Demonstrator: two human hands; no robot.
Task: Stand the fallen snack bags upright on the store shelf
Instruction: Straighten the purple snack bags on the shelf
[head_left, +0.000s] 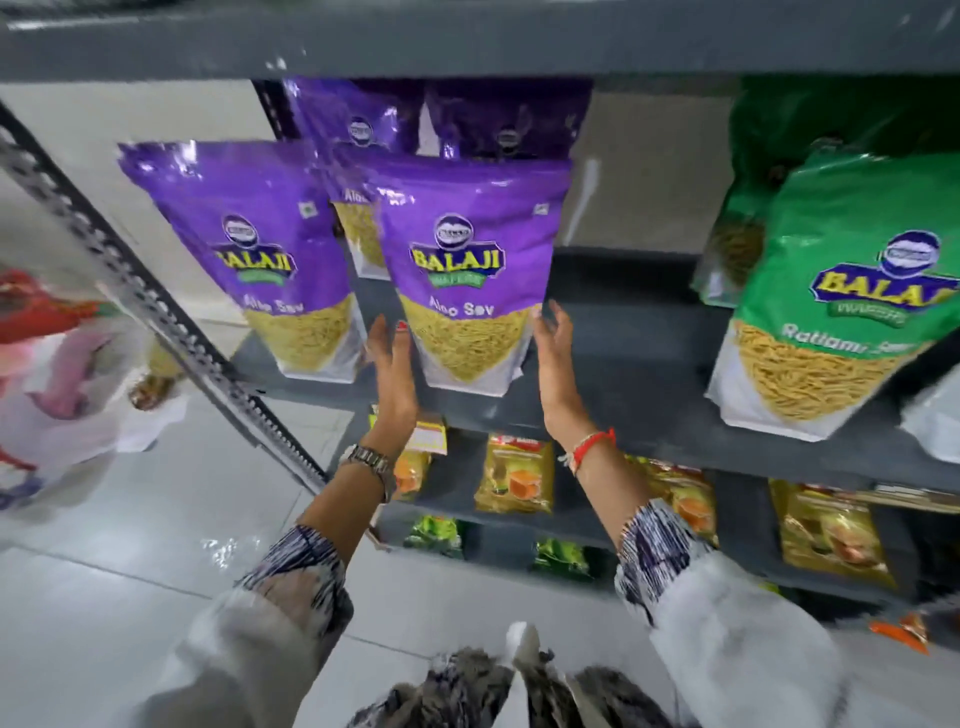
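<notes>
A purple Balaji Aloo Sev bag (467, 249) stands upright near the front of the grey shelf (623, 374). My left hand (392, 364) lies flat against its lower left side, with the thumb touching the bag's front edge. My right hand (556, 353) hovers by its lower right corner, fingers spread and just off the bag. A second purple bag (249, 249) stands upright to its left, and two more purple bags (358, 130) stand behind them. At the right a green Ratlami Sev bag (852, 291) stands upright with another green bag (743, 234) behind it.
Bare shelf shows between the purple and green bags. A slotted metal post (156, 301) slants down at the left. The shelf below holds yellow packets (514, 473) and green packets (436, 535). Blurred red and white bags (52, 374) hang at far left over a tiled floor.
</notes>
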